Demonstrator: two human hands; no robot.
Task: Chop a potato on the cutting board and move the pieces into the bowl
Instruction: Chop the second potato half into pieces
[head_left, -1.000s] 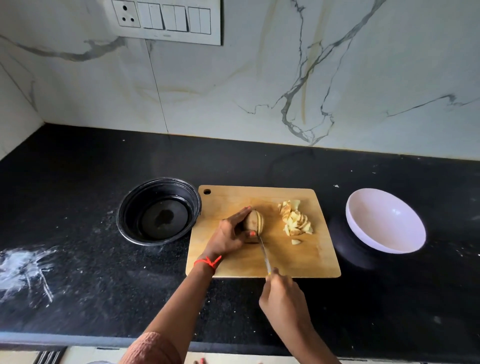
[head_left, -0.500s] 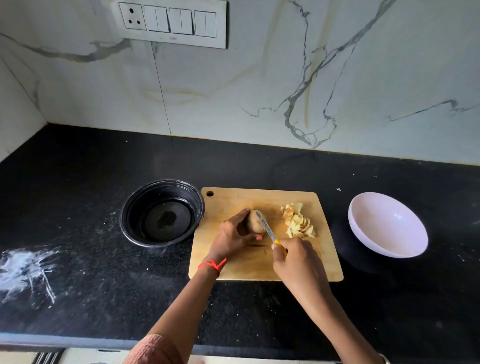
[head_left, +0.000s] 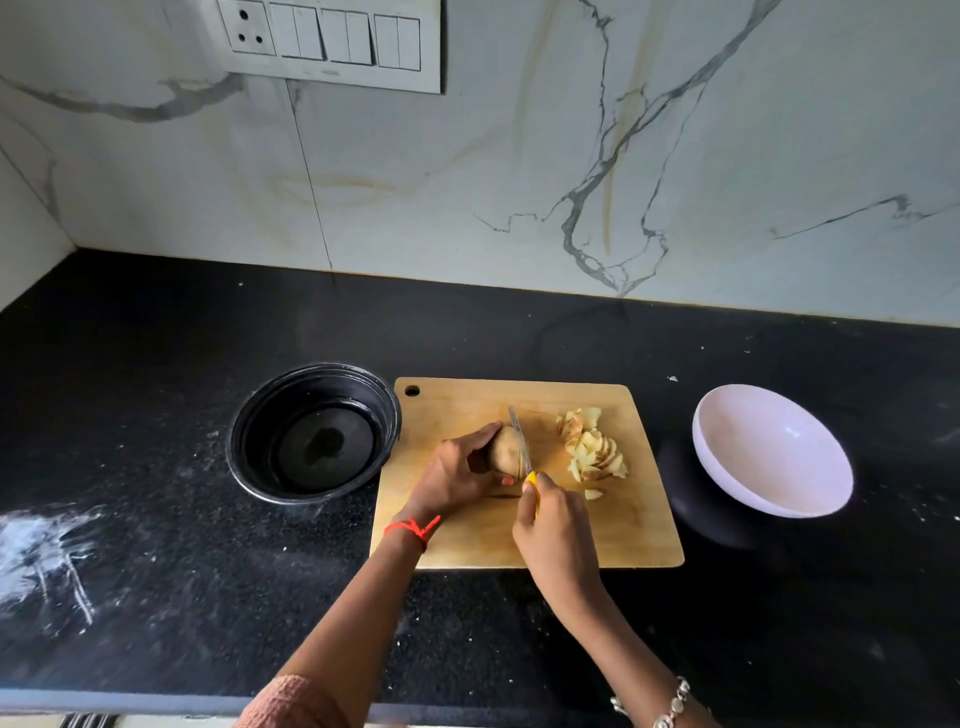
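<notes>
A: Entry one. Boards, knives, potatoes?

B: One rectangular pale wooden cutting board (head_left: 524, 540), flat on the black speckled stone counter (head_left: 156, 519). One knife with a yellow handle and a thin steel blade (head_left: 521, 441). One brown-skinned potato remainder (head_left: 505, 452), resting on the board left of centre.

A: Hands?

B: Two. The left hand (head_left: 452, 478) curls round the potato's left side and holds it down. The right hand (head_left: 553, 530) grips the yellow handle. The blade sits against the potato's right end, tip pointing to the wall.

A: Cut pieces?

B: One heap of pale potato pieces (head_left: 592, 449) on the board's right half, overlapping too much to count. One single stray piece (head_left: 593, 494) lies just near of the heap. All the pieces I can see are on the board.

A: Bowls?

B: Two. One round white bowl (head_left: 753, 467) stands right of the board, apart from it. One round black bowl (head_left: 244, 415) stands to the left, its rim just beside the board's far left corner. Whether they touch, I cannot tell.

A: Other items?

B: One red thread (head_left: 413, 527) on the left wrist. One silver bracelet (head_left: 670, 701) on the right wrist. One white switch panel (head_left: 332, 41) on the marble wall, with one socket and six rockers. One white powdery smear (head_left: 41, 551) at the counter's left.
</notes>
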